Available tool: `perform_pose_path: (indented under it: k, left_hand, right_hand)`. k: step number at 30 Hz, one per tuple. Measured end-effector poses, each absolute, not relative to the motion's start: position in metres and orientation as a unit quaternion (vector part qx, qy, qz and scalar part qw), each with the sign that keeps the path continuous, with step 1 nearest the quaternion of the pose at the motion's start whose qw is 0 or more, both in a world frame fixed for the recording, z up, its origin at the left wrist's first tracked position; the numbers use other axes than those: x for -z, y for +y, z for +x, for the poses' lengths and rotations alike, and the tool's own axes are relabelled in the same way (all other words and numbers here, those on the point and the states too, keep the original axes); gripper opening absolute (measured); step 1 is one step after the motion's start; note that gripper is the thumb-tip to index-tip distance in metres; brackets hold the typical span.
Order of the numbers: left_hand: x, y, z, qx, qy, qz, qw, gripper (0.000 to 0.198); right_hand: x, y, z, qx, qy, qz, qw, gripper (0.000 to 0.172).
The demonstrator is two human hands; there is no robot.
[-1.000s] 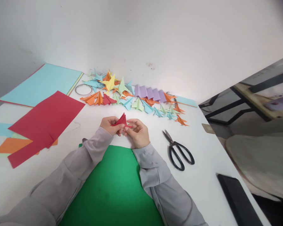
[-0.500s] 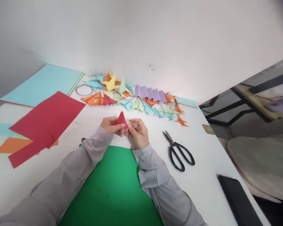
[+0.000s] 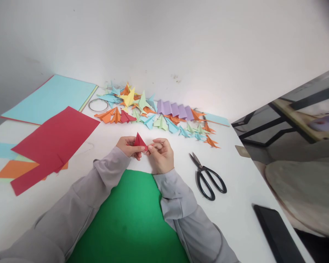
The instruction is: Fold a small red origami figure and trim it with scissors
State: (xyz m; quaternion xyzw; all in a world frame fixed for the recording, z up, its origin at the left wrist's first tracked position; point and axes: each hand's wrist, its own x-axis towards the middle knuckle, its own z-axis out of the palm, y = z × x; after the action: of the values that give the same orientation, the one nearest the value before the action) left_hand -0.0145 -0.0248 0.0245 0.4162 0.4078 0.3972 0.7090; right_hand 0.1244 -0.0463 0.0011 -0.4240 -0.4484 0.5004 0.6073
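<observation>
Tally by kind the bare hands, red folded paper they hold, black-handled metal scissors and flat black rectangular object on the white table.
Left hand and right hand: 2
Red paper: 1
Scissors: 1
Black object: 1
Total: 5

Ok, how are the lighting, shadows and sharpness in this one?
Head view: soft light, with the wall greyer toward the left; head view: faint shadow beside the scissors, no strong glare; head view: furniture at far right smeared, upper-right corner dark; head view: red folded paper readable, though its finer creases look soft.
</observation>
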Motion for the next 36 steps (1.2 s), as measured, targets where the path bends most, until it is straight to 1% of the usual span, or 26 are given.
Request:
perform_pose_path:
  k: [3, 7, 12, 16, 19, 27, 32, 36]
  left_hand:
    - [-0.0231, -0.0256, -0.0129, -0.406, 0.421, 0.43, 0.688, 0.024]
    - [-0.0252, -0.0283, -0.0108, -0.418, 0.421, 0.448, 0.669, 0.023]
    - [-0.0281, -0.0291, -0.0116, -0.401, 0.412, 0.459, 0.677, 0.025]
    - [-0.028, -0.0289, -0.0114, -0.398, 0.414, 0.457, 0.679, 0.028]
    - [-0.0279, -0.0302, -0.0092, -0.408, 0.424, 0.465, 0.662, 0.03]
    - [-0.0269, -0.031, -0.0068, -0.446, 0.439, 0.43, 0.65, 0.026]
    - [-0.027, -0.0298, -0.0075, -0.46, 0.44, 0.413, 0.652, 0.03]
    - [-0.0279, -0.0302, -0.0074, -0.443, 0.436, 0.404, 0.671, 0.033]
  right_hand:
    - [-0.0018, -0.0459, 0.1241, -0.509, -0.435, -0.435, 0.603, 0.035]
    - [-0.0035, -0.0463, 0.1227, -0.536, -0.442, -0.435, 0.573, 0.038]
    - [-0.0063, -0.0475, 0.1232, -0.554, -0.453, -0.435, 0.546, 0.034]
    - [-0.0071, -0.047, 0.1248, -0.55, -0.44, -0.436, 0.56, 0.035]
    - [-0.0063, -0.0464, 0.1251, -0.551, -0.436, -0.433, 0.564, 0.034]
    - [-0.0038, -0.0458, 0.1263, -0.56, -0.397, -0.432, 0.585, 0.032]
    - [-0.0061, -0.0466, 0.1253, -0.551, -0.419, -0.453, 0.563, 0.03]
    - [-0.0068, -0.0465, 0.1246, -0.537, -0.431, -0.449, 0.57, 0.029]
